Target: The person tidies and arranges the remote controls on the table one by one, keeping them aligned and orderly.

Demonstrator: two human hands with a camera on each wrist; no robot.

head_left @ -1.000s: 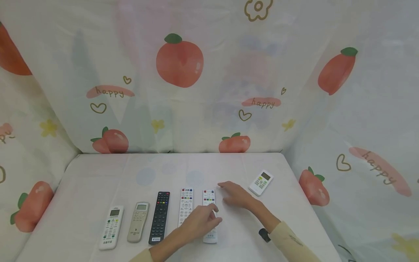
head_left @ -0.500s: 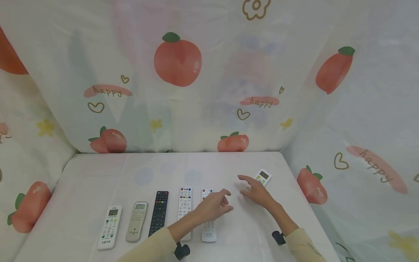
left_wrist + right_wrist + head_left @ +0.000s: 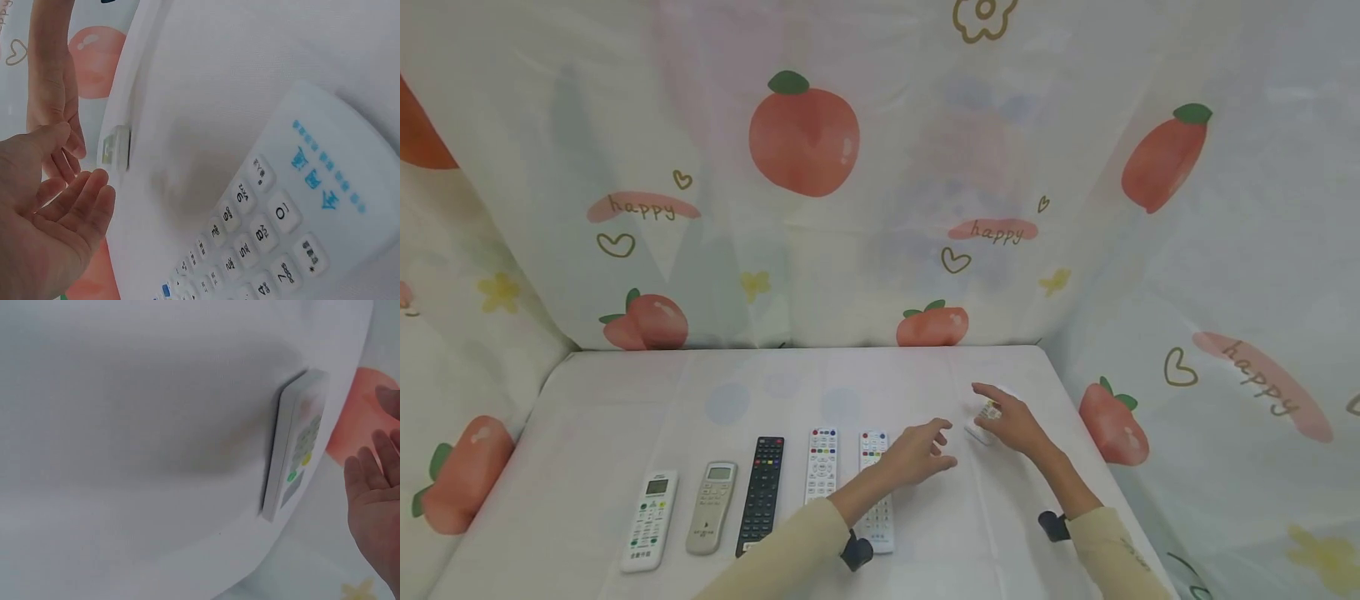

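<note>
My right hand [image 3: 1017,425] hovers over a small white remote control [image 3: 297,444] at the table's right side, covering most of it in the head view. Its fingers are relaxed and hold nothing. My left hand [image 3: 917,454] is in the air right of a long white remote control [image 3: 875,521], fingers loosely bent with nothing in them. That remote's numbered lower end fills much of the left wrist view, while the left forearm covers part of it in the head view.
Left of it lie a second long white remote [image 3: 822,462], a black remote [image 3: 762,492], a beige remote [image 3: 711,508] and a white remote with a small screen [image 3: 650,521], roughly in a row. Fruit-printed cloth walls [image 3: 850,275] close off the back and sides of the white table [image 3: 625,400].
Both hands have moved rightward, away from the row of remotes. My right hand has come over the small white remote, and the left has left the long white one. The remotes lie as before.
</note>
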